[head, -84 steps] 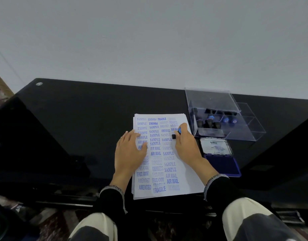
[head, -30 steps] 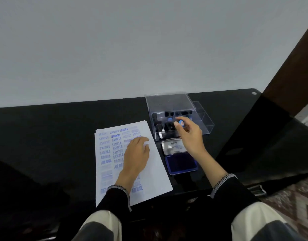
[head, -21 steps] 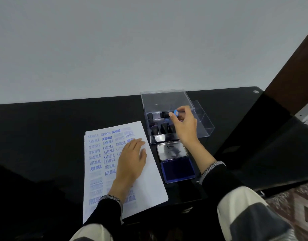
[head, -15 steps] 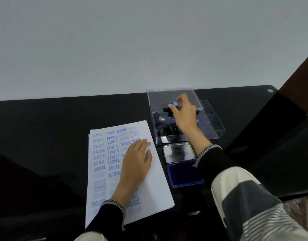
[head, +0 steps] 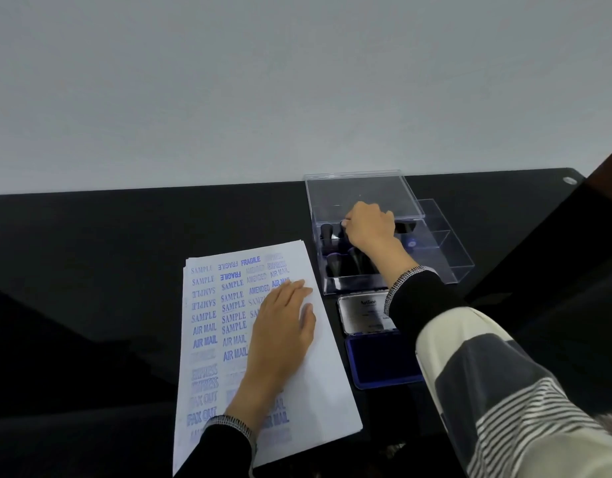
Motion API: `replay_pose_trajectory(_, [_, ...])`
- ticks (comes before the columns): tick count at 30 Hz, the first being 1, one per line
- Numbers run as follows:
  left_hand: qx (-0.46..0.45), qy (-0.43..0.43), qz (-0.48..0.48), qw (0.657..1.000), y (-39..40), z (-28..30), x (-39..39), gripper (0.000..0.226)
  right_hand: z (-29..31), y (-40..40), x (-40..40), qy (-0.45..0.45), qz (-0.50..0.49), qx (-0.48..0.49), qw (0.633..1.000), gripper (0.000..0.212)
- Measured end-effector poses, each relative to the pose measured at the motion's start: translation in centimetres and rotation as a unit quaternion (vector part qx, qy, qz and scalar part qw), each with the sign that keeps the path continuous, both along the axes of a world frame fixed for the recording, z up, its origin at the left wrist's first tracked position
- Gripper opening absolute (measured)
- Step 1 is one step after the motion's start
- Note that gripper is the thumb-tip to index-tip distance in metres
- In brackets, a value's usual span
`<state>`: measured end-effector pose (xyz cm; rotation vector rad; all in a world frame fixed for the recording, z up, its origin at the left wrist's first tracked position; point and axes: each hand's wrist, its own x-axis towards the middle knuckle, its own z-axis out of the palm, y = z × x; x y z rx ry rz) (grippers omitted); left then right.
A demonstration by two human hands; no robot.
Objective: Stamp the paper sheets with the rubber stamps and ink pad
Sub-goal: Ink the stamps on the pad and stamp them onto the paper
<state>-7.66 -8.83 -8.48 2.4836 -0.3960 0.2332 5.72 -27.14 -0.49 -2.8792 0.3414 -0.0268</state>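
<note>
While the left hand [head: 284, 326] lies flat on the paper sheets [head: 263, 343], palm down with its fingers spread loosely and closed on nothing, the right hand [head: 370, 225] reaches into the clear plastic box [head: 446, 270] just beyond the sheets' far right corner. That hand is curled over the dark stamp handles at the back of the box, knuckles up, and whether its grip has closed on one of them I cannot tell, since the fingertips are hidden behind the hand itself. Several rubber stamps [head: 334, 263] stand upright inside the box, dark handled, and one blue-capped stamp [head: 410, 241] lies to the right of the wrist. The box lid [head: 359, 194] stands raised behind the hand.

Printed across the top sheet in blue are rows of words: SAMPLE, FRAGILE, AMENDED, AIR MAIL, EXPRESS, FAX OUT, some crisp and some faint. The sheets form a small stack, tilted slightly on the black counter [head: 91, 270], with the left hand covering their middle right part.

Just beside the sheets' right edge, and on the near side of the box, the ink pad [head: 377, 360] lies open, its blue pad nearer me and its silver lid [head: 363, 312] folded back toward the box. The right forearm, in a black cuff and a cream and grey striped sleeve, crosses above the pad's right side.
</note>
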Motion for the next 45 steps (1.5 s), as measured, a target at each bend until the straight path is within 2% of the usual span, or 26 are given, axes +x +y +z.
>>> replay_pose_trajectory(3, [0.002, -0.003, -0.002, 1.0, 0.0, 0.0, 0.0, 0.036, 0.4, 0.2, -0.4, -0.031, -0.027, -0.002, 0.999, 0.027])
replay_pose_trajectory(5, [0.002, -0.007, -0.003, 1.0, 0.0, 0.0, 0.0, 0.035, 1.0, 0.3, -0.8, -0.037, -0.048, -0.042, 0.997, 0.026])
replay_pose_trajectory(9, [-0.001, -0.005, -0.002, 1.0, 0.0, 0.0, 0.0, 0.036, 1.8, 0.6, -0.9, 0.01, -0.071, -0.093, 0.993, 0.037])
replay_pose_trajectory(14, [-0.013, -0.006, -0.002, 1.0, 0.0, 0.3, -0.2, 0.036, 2.1, 0.9, -0.7, 0.038, -0.085, -0.046, 0.995, 0.033])
replay_pose_trajectory(18, [-0.016, -0.006, -0.004, 1.0, 0.0, 0.3, -0.2, 0.036, 2.7, 1.2, -1.7, -0.045, -0.105, -0.004, 0.993, 0.038])
replay_pose_trajectory(20, [-0.021, -0.009, -0.002, 1.0, 0.0, 0.2, -0.1, 0.034, 3.1, 1.3, -3.0, -0.139, -0.112, 0.056, 0.982, 0.03])
replay_pose_trajectory(22, [-0.033, -0.024, -0.001, 0.999, 0.0, 0.3, -0.1, 0.026, 3.6, 1.2, -5.0, -0.217, -0.107, 0.192, 0.951, 0.018])
replay_pose_trajectory(23, [-0.03, -0.039, -0.003, 0.999, -0.1, 0.3, -0.1, 0.02, 3.7, 1.1, -6.1, -0.241, -0.113, 0.277, 0.923, 0.014])
replay_pose_trajectory(26, [0.019, -0.064, -0.007, 0.998, -0.2, 0.7, -0.2, 0.01, 3.0, 0.5, -9.7, -0.245, -0.153, 0.48, 0.828, 0.01])
replay_pose_trajectory(28, [0.053, -0.053, -0.009, 0.997, -0.4, 1.3, -0.4, 0.016, 1.7, -0.2, -12.2, -0.214, -0.153, 0.521, 0.812, 0.011])
replay_pose_trajectory(32, [0.103, -0.026, -0.002, 0.994, -0.9, 2.5, -1.4, 0.03, -0.3, -2.3, -16.8, -0.162, -0.114, 0.491, 0.849, 0.014])
replay_pose_trajectory(34, [0.077, -0.016, -0.008, 0.997, -0.9, 2.7, -2.4, 0.033, -0.4, -3.2, -18.6, -0.137, -0.089, 0.445, 0.88, 0.014])
replay_pose_trajectory(37, [0.004, 0.02, -0.081, 0.997, -0.7, 2.5, -4.7, 0.036, -0.1, -3.9, -20.4, -0.08, -0.047, 0.365, 0.927, 0.014])
replay_pose_trajectory(39, [-0.006, 0.049, -0.124, 0.991, -0.9, 2.4, -6.1, 0.047, -0.1, -3.8, -21.1, -0.04, -0.021, 0.325, 0.945, 0.013])
replay_pose_trajectory(42, [0.04, 0.063, -0.141, 0.987, -1.2, 2.0, -7.2, 0.073, -0.1, -3.3, -21.7, -0.005, 0.011, 0.278, 0.961, 0.008])
replay_pose_trajectory(45, [0.088, 0.053, -0.142, 0.984, -1.2, 1.4, -7.3, 0.088, 0.1, -2.7, -21.8, 0.007, 0.017, 0.25, 0.968, 0.008])
